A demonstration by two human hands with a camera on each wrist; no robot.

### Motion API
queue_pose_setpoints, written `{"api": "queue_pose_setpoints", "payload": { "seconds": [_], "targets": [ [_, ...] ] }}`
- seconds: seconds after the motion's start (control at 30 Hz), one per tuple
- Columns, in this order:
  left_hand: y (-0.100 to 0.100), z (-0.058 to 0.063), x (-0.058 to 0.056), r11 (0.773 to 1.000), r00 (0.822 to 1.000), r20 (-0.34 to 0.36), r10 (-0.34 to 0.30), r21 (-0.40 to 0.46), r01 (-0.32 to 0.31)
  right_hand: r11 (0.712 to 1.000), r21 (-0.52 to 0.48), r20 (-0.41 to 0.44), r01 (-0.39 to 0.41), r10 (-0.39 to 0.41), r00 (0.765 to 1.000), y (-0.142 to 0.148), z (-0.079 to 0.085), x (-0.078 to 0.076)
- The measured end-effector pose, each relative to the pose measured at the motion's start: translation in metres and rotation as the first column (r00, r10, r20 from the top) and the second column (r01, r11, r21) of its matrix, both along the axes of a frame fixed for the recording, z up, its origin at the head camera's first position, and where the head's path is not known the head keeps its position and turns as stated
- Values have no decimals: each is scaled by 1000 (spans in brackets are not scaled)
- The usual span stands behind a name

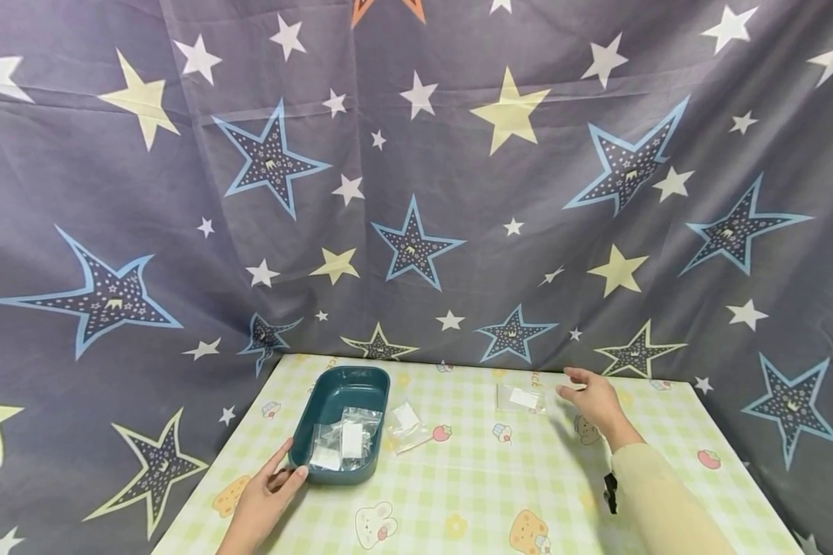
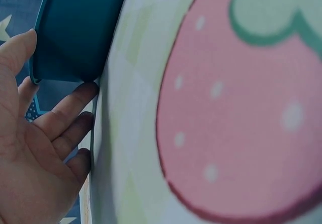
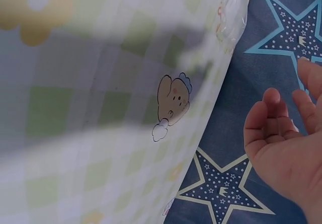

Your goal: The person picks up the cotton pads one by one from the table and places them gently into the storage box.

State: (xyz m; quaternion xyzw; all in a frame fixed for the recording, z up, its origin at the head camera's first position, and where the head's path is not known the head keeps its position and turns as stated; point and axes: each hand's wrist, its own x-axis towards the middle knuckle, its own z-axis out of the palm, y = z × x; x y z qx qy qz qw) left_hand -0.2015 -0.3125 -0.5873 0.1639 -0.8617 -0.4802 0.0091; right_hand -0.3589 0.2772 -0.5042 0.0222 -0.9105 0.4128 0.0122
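A dark teal plastic container (image 1: 341, 479) stands at the left of the table. Transparent zip bags (image 1: 352, 441) with white pieces inside lie in it. My left hand (image 1: 262, 497) holds the container's near left corner, thumb and fingers on either side of it. In the left wrist view, fingertips (image 2: 89, 89) of that hand are at the container's lower edge. My right hand (image 1: 597, 405) is raised above the far right of the table, holding nothing, its fingers loosely bent. Just left of it lies another zip bag (image 1: 522, 398) with a white piece inside.
One more zip bag (image 1: 406, 425) lies just right of the container. A green checked cloth (image 1: 451, 486) with cartoon prints covers the table. Behind the table hangs a dark curtain (image 1: 416, 169) printed with stars.
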Motion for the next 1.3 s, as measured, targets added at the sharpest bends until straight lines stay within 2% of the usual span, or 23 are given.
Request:
{"api": "queue_pose_setpoints", "payload": {
  "seconds": [0.5,0.83,1.13,1.3],
  "targets": [
    [1,2,3,1000,1000,-3,5,10,-5,999,43,11,11,-11,1000,-9,-13,-7],
    [1,0,3,1000,1000,-7,8,9,-8,997,75,5,-3,2,1000,-19,-18,-9],
    [1,5,3,1000,1000,-29,3,9,-2,994,110,-18,-27,29,999,-21,-19,-12],
    [2,4,3,1000,1000,-26,5,4,-5,994,98,3,-44,43,999,-23,-27,-12]
  ]
}}
